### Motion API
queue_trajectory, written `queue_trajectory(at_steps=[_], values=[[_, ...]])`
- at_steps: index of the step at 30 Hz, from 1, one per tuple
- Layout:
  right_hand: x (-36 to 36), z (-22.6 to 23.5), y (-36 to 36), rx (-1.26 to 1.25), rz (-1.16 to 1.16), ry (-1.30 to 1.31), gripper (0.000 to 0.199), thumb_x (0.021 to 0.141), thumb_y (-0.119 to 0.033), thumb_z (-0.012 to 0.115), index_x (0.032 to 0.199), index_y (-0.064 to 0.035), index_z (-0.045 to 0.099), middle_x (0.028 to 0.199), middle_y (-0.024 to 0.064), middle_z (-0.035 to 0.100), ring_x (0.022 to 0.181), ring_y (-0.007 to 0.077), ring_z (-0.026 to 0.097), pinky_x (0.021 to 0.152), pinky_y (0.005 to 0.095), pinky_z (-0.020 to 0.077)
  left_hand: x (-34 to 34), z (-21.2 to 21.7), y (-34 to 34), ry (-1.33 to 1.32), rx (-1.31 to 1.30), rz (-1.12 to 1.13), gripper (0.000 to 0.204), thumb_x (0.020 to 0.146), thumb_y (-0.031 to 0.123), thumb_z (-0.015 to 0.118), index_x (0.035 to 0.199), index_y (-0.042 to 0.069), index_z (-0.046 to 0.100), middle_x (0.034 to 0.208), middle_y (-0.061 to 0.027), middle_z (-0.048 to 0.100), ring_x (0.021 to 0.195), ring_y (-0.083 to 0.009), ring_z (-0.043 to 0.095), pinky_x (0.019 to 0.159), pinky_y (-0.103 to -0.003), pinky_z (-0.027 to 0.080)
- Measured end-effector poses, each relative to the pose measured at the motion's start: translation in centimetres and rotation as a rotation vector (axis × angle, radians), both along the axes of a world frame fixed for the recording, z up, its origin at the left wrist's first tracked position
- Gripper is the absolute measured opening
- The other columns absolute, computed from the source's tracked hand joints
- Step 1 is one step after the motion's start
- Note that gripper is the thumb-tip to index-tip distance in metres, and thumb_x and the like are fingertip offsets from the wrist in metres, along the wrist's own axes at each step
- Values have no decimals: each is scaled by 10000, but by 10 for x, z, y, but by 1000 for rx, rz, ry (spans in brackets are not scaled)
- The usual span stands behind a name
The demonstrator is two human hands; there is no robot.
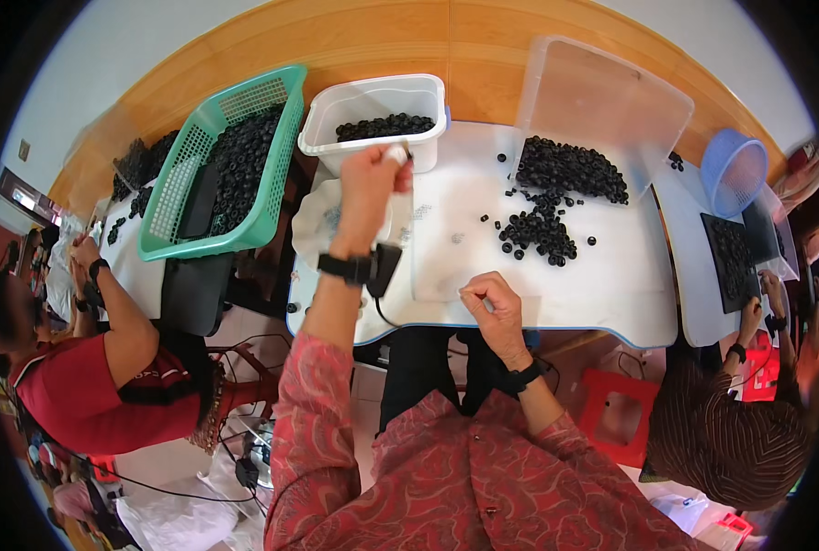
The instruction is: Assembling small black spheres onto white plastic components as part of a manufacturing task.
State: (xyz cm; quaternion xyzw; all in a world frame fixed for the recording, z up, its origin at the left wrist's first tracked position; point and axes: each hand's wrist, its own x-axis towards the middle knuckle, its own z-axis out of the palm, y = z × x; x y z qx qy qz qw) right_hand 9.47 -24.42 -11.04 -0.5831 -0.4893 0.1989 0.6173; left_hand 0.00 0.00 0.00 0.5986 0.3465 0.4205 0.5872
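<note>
My left hand (pixel 370 188) is raised at the front rim of a white tub (pixel 372 144), its fingers closed. Something whitish shows at its fingertips, with a dark speck beside it; I cannot make out what it holds. Small black ring-shaped parts (pixel 386 127) lie in the tub. Over the table's front part, my right hand (pixel 494 317) has thumb and fingers pinched together, and whatever is between them is too small to name. Beyond it lies a loose heap of the same black parts (pixel 538 237), spilling from a clear plastic bin (pixel 602 92) tipped on its side.
Left of the tub stands a green basket (pixel 157 234) full of black parts. A pale scalloped dish (pixel 313 225) sits beneath my left forearm. At right are a blue-purple basket (pixel 735 174) and a black tray (pixel 729 266). People work at both sides; a red stool (pixel 602 432) stands below.
</note>
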Motion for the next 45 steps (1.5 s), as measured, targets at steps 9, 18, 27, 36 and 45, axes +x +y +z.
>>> queue_trajectory(at_steps=[9, 18, 27, 36, 45], values=[[2, 1, -1, -4, -46, -27, 68, 885, 10, 709, 948, 0, 686, 914, 74, 644, 780, 149, 616, 721, 274, 510, 22, 11, 37, 37, 151, 88, 218, 958, 77, 587, 1050, -86, 698, 841, -113, 714, 717, -165, 695, 662, -290, 572], [2, 3, -1, -2, -60, -47, 59, 885, 5, 712, 939, -6, 691, 925, 80, 655, 805, 168, 632, 716, 283, 515, -1, -98, -76, 411, 504, -103, 283, 815, 12, 654, 1079, 48, 752, 878, -195, 669, 797, -357, 651, 737, -438, 532], [2, 1, -1, -20, -77, -36, 60, 879, 7, 712, 930, -5, 685, 925, 82, 658, 824, 185, 637, 726, 290, 510, 23, -89, -85, 767, 631, -199, 329, 815, 53, 660, 1126, 108, 750, 965, -188, 593, 860, -358, 609, 774, -441, 510], [2, 3, -2, -19, -88, -39, 56, 879, 7, 713, 927, -6, 686, 920, 83, 664, 833, 192, 645, 723, 295, 513, 17, -81, -86, 758, 619, -292, 254, 811, -2, 628, 1036, 75, 720, 1033, -215, 559, 884, -392, 627, 775, -462, 522], [3, -1, -2, -11, -80, -26, 60, 891, -4, 722, 946, -12, 700, 946, 75, 655, 830, 160, 624, 747, 278, 508, 18, -81, -85, 790, 543, -247, 197, 800, 60, 724, 984, 13, 670, 989, -190, 596, 846, -353, 629, 761, -437, 517]])
